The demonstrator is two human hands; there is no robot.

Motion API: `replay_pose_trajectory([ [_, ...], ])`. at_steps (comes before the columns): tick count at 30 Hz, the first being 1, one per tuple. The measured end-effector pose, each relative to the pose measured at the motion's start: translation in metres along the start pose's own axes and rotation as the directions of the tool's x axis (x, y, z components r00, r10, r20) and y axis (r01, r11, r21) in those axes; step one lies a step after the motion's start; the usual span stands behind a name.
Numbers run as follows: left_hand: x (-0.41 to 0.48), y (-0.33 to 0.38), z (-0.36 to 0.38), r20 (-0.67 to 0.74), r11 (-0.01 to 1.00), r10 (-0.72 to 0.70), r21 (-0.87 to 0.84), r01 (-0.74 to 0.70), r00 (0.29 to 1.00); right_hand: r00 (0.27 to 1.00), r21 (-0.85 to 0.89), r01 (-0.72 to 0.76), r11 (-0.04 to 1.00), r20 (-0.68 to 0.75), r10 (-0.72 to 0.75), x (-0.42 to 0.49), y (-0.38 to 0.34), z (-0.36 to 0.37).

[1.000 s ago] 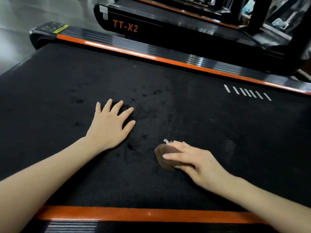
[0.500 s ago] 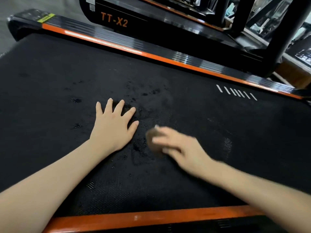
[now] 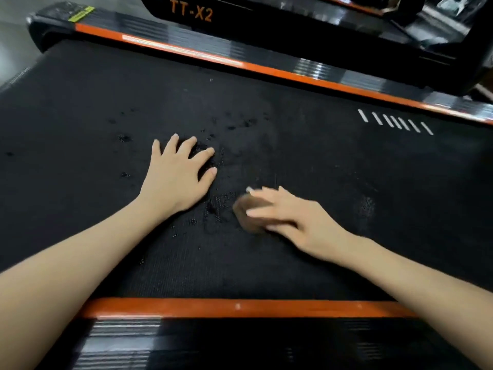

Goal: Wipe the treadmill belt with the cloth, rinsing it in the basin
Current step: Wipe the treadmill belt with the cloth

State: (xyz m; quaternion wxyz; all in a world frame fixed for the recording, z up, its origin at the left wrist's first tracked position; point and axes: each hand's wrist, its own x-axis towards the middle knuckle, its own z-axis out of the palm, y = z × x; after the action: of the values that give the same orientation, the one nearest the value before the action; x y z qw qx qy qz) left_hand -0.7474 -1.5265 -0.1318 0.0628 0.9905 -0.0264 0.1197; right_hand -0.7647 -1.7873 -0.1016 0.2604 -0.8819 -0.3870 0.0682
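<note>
The black treadmill belt (image 3: pixel 333 182) fills the view, with wet dark spots around its middle. My left hand (image 3: pixel 178 173) lies flat on the belt, fingers spread. Just to its right, my right hand (image 3: pixel 290 217) grips a small bunched brown cloth (image 3: pixel 248 216) and presses it on the belt; hand and cloth are blurred by motion. No basin is in view.
Orange-edged side rails border the belt, one near me (image 3: pixel 240 307) and one on the far side (image 3: pixel 293 73). A second treadmill marked TT-X2 (image 3: pixel 190 12) stands behind. White stripes (image 3: pixel 394 121) mark the belt at the right.
My right hand with the cloth swept up and left towards my left hand, then back down and right. My left hand stayed flat in place. The camera shifted.
</note>
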Motion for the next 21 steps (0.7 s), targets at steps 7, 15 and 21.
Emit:
replay_pose_trajectory([
  [7, -0.002, 0.0, 0.0, 0.003, 1.0, -0.007, -0.008, 0.007, 1.0, 0.972, 0.149, -0.176, 0.973, 0.183, 0.148, -0.12, 0.014, -0.062],
  [15, -0.002, 0.001, -0.002, 0.02, 1.0, -0.008, -0.01, 0.008, 1.0, 0.963, 0.217, 0.121, 0.969, 0.212, -0.168, -0.013, -0.065, 0.025],
  [21, -0.004, -0.003, -0.003, 0.043, 1.0, 0.003, -0.029, -0.002, 0.999, 0.945, 0.267, -0.004, 0.964, 0.315, -0.083, -0.063, -0.024, -0.024],
])
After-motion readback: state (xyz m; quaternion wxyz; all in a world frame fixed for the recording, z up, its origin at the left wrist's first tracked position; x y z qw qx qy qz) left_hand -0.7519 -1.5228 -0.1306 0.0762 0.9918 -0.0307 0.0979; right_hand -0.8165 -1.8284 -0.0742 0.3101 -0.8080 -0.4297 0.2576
